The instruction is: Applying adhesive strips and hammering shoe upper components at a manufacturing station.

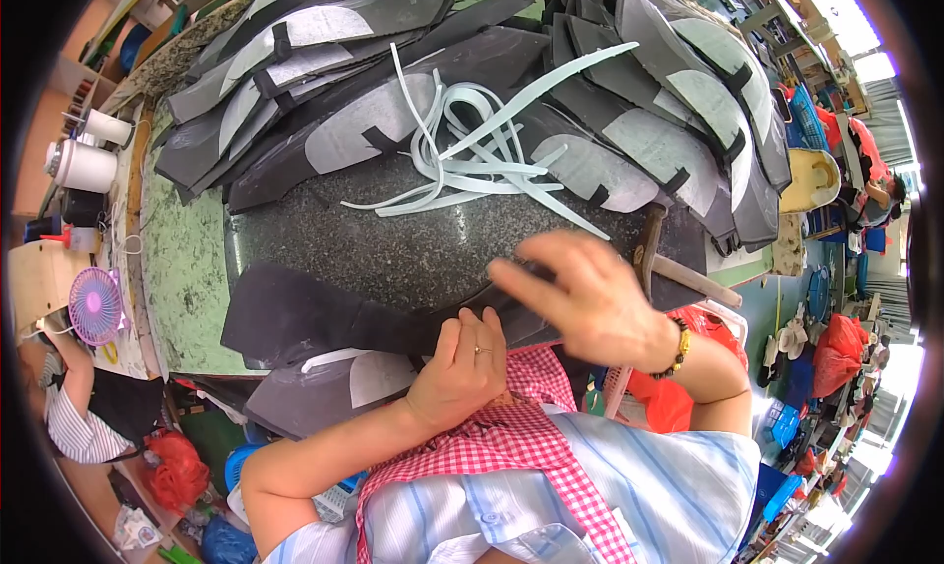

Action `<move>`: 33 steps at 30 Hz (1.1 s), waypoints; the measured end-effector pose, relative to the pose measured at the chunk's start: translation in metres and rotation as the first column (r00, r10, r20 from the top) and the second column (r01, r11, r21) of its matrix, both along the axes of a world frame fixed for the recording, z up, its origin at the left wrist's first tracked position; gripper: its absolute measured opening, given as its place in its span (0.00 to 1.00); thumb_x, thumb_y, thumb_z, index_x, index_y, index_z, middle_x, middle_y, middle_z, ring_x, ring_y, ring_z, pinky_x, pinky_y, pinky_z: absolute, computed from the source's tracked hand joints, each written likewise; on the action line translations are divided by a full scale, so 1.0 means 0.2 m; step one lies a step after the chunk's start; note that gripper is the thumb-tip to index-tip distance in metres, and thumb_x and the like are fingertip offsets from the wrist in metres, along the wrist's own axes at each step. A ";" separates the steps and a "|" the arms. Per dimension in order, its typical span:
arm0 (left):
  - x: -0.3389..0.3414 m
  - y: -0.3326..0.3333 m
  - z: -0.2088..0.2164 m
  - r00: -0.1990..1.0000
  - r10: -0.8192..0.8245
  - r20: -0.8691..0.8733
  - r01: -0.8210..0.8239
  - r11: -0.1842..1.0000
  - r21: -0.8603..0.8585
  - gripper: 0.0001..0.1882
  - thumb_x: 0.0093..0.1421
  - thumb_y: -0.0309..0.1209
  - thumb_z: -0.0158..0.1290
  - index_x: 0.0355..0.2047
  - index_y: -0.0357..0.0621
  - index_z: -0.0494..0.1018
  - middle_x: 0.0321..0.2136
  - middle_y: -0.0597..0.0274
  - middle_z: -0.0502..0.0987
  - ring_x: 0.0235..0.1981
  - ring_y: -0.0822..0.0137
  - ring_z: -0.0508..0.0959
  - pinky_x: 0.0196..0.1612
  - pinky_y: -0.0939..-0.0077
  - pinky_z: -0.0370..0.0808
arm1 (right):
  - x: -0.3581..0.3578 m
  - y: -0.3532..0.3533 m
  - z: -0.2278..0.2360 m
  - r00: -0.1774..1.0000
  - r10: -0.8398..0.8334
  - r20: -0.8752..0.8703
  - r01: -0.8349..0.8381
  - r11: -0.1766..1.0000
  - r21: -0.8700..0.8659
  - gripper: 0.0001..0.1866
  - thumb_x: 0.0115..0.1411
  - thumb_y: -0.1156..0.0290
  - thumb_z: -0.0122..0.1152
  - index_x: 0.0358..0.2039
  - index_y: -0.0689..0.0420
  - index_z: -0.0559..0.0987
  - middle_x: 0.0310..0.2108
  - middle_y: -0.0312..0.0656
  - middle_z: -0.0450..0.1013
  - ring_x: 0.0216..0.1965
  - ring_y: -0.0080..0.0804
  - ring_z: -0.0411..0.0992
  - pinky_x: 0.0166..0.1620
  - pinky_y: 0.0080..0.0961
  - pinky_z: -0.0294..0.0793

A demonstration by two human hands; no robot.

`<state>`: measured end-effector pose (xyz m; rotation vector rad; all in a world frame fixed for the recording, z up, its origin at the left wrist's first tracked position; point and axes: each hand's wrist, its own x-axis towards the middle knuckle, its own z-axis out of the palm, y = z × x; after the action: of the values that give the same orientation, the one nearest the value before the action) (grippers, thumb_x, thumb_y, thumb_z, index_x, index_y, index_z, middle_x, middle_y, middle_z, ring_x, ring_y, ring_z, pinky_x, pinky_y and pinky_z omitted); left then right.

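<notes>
A long dark grey-black material piece (pixel 295 318) lies across the near side of the speckled stone slab (pixel 393 239). My left hand (pixel 460 367), wearing a ring, has its fingers closed on this piece's near edge. Over the piece's right part is my right hand (pixel 590 303), slightly blurred, fingers stretched out and apart; whether it touches the material I cannot tell. Pale, narrow strips (pixel 482 171) lie tangled on the slab beyond my hands. Below the near edge, another dark piece (pixel 379 379) with a light grey patch shows, partly behind my left forearm.
Stacks of dark cut pieces with grey patches stand at far left (pixel 285 53) and far right (pixel 678 102). A wooden-handled hammer (pixel 688 274) lies right of my right hand. A purple fan (pixel 95 300) and another person's arm (pixel 74 367) are at left. A red bag (pixel 678 392) sits at right.
</notes>
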<state>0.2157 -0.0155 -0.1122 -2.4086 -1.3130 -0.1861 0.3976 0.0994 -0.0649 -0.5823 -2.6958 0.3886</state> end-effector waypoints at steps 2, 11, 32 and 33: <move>0.00 0.00 -0.01 0.999 0.017 0.045 -0.015 0.999 -0.047 0.16 0.54 0.31 0.49 0.38 0.33 0.78 0.33 0.47 0.79 0.34 0.61 0.76 0.49 0.67 0.71 | -0.06 -0.05 -0.05 0.989 0.116 -0.091 -0.142 0.909 -0.391 0.33 0.44 0.78 0.58 0.56 0.61 0.73 0.49 0.50 0.68 0.51 0.48 0.69 0.52 0.39 0.72; -0.52 -0.24 0.12 0.978 0.155 0.137 -0.090 0.916 -0.391 0.20 0.54 0.32 0.53 0.47 0.36 0.75 0.51 0.52 0.75 0.51 0.57 0.75 0.56 0.50 0.68 | -0.04 -0.07 -0.20 0.966 0.227 0.126 -0.172 0.923 -0.343 0.26 0.52 0.54 0.67 0.48 0.58 0.78 0.46 0.44 0.66 0.48 0.44 0.65 0.52 0.39 0.66; -0.63 -0.40 -0.10 0.687 0.468 0.555 -0.331 0.883 -0.334 0.45 0.30 0.31 0.68 0.53 0.30 0.69 0.53 0.46 0.69 0.55 0.47 0.69 0.57 0.50 0.68 | -0.69 -0.34 -0.09 0.992 -0.094 -0.086 0.019 0.778 -0.628 0.18 0.61 0.75 0.58 0.52 0.66 0.75 0.48 0.54 0.75 0.45 0.50 0.73 0.49 0.37 0.73; -0.64 -0.41 -0.11 0.684 0.472 0.557 -0.335 0.880 -0.336 0.45 0.30 0.31 0.68 0.53 0.30 0.69 0.53 0.46 0.69 0.55 0.47 0.69 0.57 0.50 0.68 | -0.69 -0.35 -0.10 0.993 -0.089 -0.083 0.017 0.777 -0.629 0.18 0.61 0.75 0.58 0.52 0.66 0.75 0.48 0.54 0.75 0.45 0.50 0.73 0.49 0.37 0.73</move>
<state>0.0874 -0.0969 -0.1341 -2.2030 -2.2373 -0.8211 0.2594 0.0303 -0.0848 -0.7796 -2.3948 1.2963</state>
